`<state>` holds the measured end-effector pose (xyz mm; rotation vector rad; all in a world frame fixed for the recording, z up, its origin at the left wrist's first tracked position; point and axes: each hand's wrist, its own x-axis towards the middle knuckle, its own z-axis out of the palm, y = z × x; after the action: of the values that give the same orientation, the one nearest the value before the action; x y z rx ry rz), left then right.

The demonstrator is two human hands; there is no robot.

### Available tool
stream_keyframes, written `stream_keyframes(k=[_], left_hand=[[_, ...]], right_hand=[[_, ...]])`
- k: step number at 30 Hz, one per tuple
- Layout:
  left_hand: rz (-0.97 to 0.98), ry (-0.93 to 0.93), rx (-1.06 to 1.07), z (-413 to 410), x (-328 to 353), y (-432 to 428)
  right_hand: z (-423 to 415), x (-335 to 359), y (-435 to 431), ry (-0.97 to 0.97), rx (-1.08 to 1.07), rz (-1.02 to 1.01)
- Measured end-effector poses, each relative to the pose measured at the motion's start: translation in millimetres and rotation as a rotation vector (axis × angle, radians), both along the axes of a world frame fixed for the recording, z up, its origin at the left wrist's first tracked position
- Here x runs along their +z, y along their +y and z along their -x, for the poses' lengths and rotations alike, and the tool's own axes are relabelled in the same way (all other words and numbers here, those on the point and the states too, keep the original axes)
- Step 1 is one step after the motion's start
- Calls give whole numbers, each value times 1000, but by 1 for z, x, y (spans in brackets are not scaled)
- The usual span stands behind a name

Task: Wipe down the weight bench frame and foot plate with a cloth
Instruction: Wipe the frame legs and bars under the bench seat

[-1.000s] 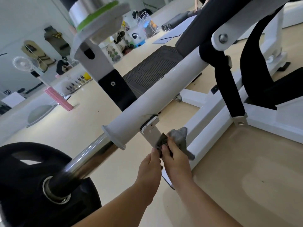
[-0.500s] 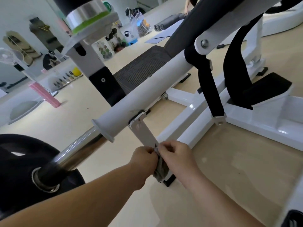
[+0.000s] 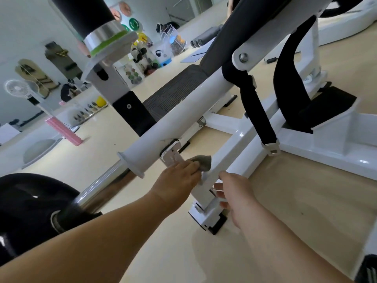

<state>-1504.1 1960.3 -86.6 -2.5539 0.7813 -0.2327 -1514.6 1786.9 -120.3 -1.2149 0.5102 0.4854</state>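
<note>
Our left hand (image 3: 177,176) has its grip closed on the grey cloth (image 3: 204,161), pressing it against the white frame bar (image 3: 222,166). Our right hand (image 3: 234,199) is open, fingers (image 3: 219,187) touching the bar's lower end.

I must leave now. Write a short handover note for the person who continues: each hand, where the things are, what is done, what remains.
Left hand: holds the grey cloth pressed on the white strut just below its hinge bracket.
Right hand: open, fingers at the lower end of the strut beside its foot; not holding the cloth.
Done: cannot tell from this view how much is already clean.
Left: judging by the cloth position, probably the lower strut and its foot, then the white floor frame and the black foot plate.
</note>
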Motion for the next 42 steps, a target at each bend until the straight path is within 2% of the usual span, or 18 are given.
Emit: stream_keyframes(k=[3, 6, 10, 17, 20, 23, 26, 30, 34, 36, 37, 39, 42], left_hand=[[-10, 26, 30, 1, -15, 2], [-173, 36, 138, 6, -33, 15], [-361, -17, 116, 6, -37, 25], [-344, 29, 165, 4, -59, 13], [-440, 80, 90, 8, -76, 19], [-509, 9, -32, -10, -56, 25], [-602, -23, -68, -20, -40, 24], [-699, -8, -84, -6, -78, 29], [-781, 33, -150, -15, -122, 38], [-833, 75, -190, -17, -132, 36], [-837, 96, -220, -16, -135, 34], [-696, 183, -140, -15, -138, 25], [-564, 226, -60, -12, -125, 9]], right_hand=[[4, -1, -3, 50, 17, -47], [9, -6, -9, 81, 54, -71], [15, -15, -24, 68, 73, -44], [22, -19, -34, 72, 146, 19], [25, -17, -29, 20, 175, 75], [23, -23, -33, -10, 232, 142], [13, -39, -40, 32, 315, 267], [13, -73, -40, 25, 387, 385], [4, -82, -37, -24, 571, 359], [-9, -71, -37, -86, 509, 368], [-16, -68, -36, -114, 440, 356], [-23, -68, -35, -122, 354, 300], [-20, -79, -36, -21, 418, 228]])
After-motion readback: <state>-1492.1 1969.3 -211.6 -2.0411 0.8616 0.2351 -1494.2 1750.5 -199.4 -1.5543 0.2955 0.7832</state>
